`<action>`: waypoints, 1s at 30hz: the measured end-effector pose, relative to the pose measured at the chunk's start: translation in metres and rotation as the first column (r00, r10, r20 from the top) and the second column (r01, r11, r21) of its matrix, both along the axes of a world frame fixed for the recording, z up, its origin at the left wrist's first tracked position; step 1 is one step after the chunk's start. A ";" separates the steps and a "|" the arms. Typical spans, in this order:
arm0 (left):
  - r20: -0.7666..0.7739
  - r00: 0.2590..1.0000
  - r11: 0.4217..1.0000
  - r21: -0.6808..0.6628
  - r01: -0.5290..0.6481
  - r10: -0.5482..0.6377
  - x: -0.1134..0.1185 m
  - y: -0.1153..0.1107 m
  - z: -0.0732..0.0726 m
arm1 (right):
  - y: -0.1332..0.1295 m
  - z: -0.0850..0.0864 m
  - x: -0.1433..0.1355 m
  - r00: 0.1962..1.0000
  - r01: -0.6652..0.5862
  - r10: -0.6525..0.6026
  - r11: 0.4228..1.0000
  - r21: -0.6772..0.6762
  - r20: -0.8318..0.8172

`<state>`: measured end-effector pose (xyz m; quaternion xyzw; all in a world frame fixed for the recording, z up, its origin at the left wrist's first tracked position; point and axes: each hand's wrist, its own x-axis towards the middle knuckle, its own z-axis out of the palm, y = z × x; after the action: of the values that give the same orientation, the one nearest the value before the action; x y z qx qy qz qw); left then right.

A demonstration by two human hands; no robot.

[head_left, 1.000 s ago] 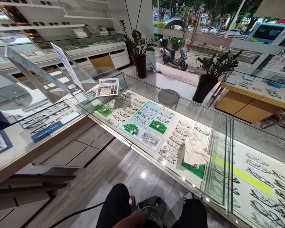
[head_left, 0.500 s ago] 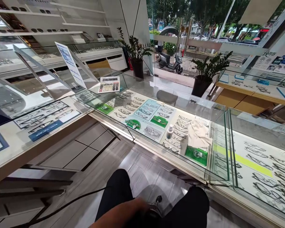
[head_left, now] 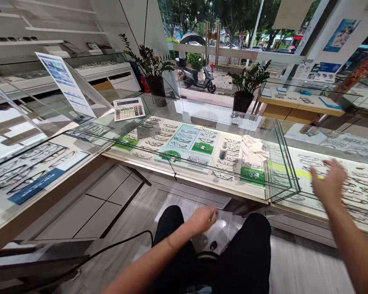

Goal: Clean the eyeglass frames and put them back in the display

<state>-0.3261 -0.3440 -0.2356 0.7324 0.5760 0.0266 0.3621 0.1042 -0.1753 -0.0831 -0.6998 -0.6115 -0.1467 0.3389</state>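
Note:
My left hand (head_left: 203, 219) hangs over my lap with its fingers curled in; whether anything is inside them is hidden. Out at the right, my right hand (head_left: 331, 181) is open, thumb and fingers spread and a little blurred, above the right glass case (head_left: 294, 141) with rows of glasses in it. I cannot tell whether it touches the glass. On the middle glass counter (head_left: 184, 107) stand a small white spray bottle (head_left: 223, 150) and, beside it, a crumpled cream cloth (head_left: 254, 149). Both are apart from my hands.
A calculator (head_left: 129, 109) and a tilted sign board (head_left: 66, 85) stand on the counter at the left. Below the glass lie several glasses frames and green cards (head_left: 253, 176). A black cable (head_left: 119, 243) runs by my knee. Potted plants (head_left: 243, 100) stand beyond.
My right hand has come into view and reaches out over the right case. My left hand has risen from between my knees. The view has swung to the right.

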 end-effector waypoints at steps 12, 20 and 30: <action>0.608 0.780 0.795 0.394 -0.461 0.151 -0.009 0.197 0.129 | 0.044 -0.038 -0.173 0.907 -0.368 0.415 0.865 -0.341 0.073; 0.552 0.814 0.815 0.380 -0.437 0.179 -0.079 0.219 0.129 | 0.042 -0.043 -0.167 0.882 -0.275 0.436 0.785 -0.554 0.180; 0.454 0.713 0.591 0.402 -0.699 0.535 -0.204 0.204 0.129 | 0.037 -0.041 -0.171 0.886 -0.260 0.428 0.776 -0.575 0.177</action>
<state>-0.5304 -0.1404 -0.1063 0.5424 0.7039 0.4205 0.1831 -0.0668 -0.1379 -0.1238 -0.6104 -0.7902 -0.0086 0.0549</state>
